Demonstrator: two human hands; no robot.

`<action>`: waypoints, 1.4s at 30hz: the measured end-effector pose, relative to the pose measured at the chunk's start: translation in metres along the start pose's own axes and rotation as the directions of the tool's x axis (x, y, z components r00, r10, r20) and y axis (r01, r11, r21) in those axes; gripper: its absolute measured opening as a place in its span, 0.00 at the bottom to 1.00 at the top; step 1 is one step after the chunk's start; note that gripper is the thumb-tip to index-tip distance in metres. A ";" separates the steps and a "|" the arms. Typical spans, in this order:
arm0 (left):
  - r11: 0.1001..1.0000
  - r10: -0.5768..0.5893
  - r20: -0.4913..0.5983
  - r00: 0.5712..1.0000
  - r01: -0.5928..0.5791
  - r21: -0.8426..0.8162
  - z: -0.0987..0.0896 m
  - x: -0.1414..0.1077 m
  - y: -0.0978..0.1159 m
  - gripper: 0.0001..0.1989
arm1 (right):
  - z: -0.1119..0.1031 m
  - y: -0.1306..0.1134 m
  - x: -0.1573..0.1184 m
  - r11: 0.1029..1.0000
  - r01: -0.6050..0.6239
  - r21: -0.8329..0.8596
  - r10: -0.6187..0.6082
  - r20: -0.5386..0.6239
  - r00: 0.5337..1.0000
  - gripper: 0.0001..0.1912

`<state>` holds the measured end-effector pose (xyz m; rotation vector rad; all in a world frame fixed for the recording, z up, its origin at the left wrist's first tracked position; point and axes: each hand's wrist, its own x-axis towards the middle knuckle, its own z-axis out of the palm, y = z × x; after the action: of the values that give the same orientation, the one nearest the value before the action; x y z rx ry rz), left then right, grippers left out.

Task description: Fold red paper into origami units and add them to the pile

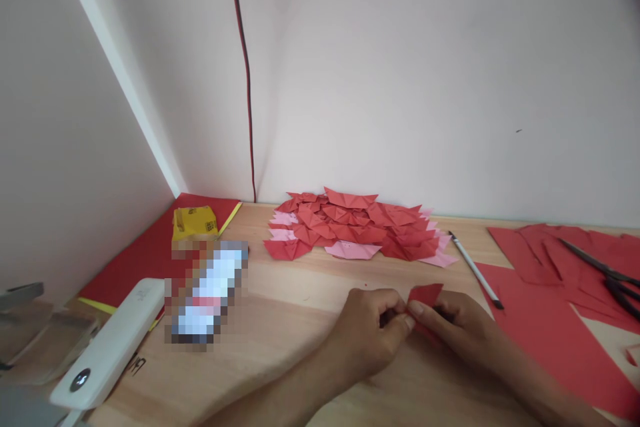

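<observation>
A small folded piece of red paper (425, 295) is held between both hands above the wooden table. My left hand (376, 328) pinches its left end between thumb and forefinger. On the other side, my right hand (457, 323) grips the paper with the thumb on its near face; part of the paper is hidden behind the fingers. Beyond the hands, against the wall, lies a pile of folded red paper boats (345, 233), and a pink paper boat (353, 251) sits at its front edge.
To the right are red paper sheets (545, 333), a white pen (475, 270) and black scissors (605, 271). On the left lie a blurred phone (210, 293), a white power bank (113, 343), a yellow packet (195, 223) and a dark red folder (120, 273). A cable (247, 67) hangs down the wall.
</observation>
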<state>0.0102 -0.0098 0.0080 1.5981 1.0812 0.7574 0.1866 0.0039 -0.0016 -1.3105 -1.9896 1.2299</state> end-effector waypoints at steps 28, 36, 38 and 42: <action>1.000 -0.009 0.027 1.000 0.009 0.007 0.002 -0.002 0.001 0.10 | 0.006 0.006 -0.002 1.000 -0.023 0.003 0.023 -0.057 0.998 0.24; 0.999 0.048 -0.001 0.999 -0.048 0.008 -0.002 0.000 -0.003 0.11 | 0.001 0.001 -0.003 0.994 0.039 -0.098 -0.047 -0.074 0.996 0.23; 0.999 0.048 -0.008 0.999 -0.048 0.012 -0.003 0.001 -0.003 0.11 | 0.001 0.002 -0.003 0.991 0.041 -0.125 -0.055 -0.114 0.992 0.24; 0.999 0.042 -0.014 0.999 -0.041 0.023 -0.003 0.001 -0.003 0.11 | 0.003 0.006 -0.002 0.991 0.048 -0.128 -0.066 -0.139 0.988 0.24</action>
<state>0.0074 -0.0075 0.0063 1.6409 1.0734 0.7881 0.1888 0.0014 -0.0080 -1.3504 -2.0130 0.9703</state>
